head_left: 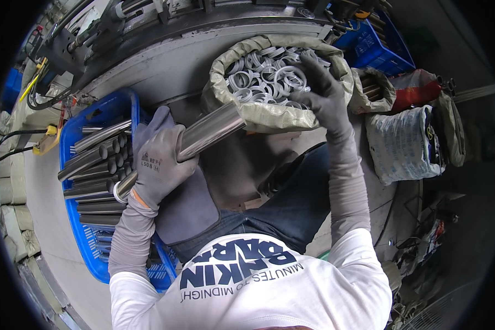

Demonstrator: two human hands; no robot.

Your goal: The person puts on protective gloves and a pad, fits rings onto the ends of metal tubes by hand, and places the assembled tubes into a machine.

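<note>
My gloved left hand (162, 162) is wrapped round a shiny metal tube (212, 132), which slants up to the right. At the tube's lower end, by my wrist, sits a pale ring (117, 192). My gloved right hand (329, 102) is over the right side of a woven sack (269, 118), fingers spread apart and close to the loose grey rings (269, 71) filling it. I see nothing held in that hand. Left of me, a blue plastic basket (80, 242) holds several metal tubes (96, 190), some jutting past its rim.
A metal machine bench (143, 60) runs along the far side. To the right stand a blue crate (393, 58), a small sack of tubes (388, 96), a red bag (418, 85) and a white sack (404, 146). A dark pad (187, 209) covers my left thigh.
</note>
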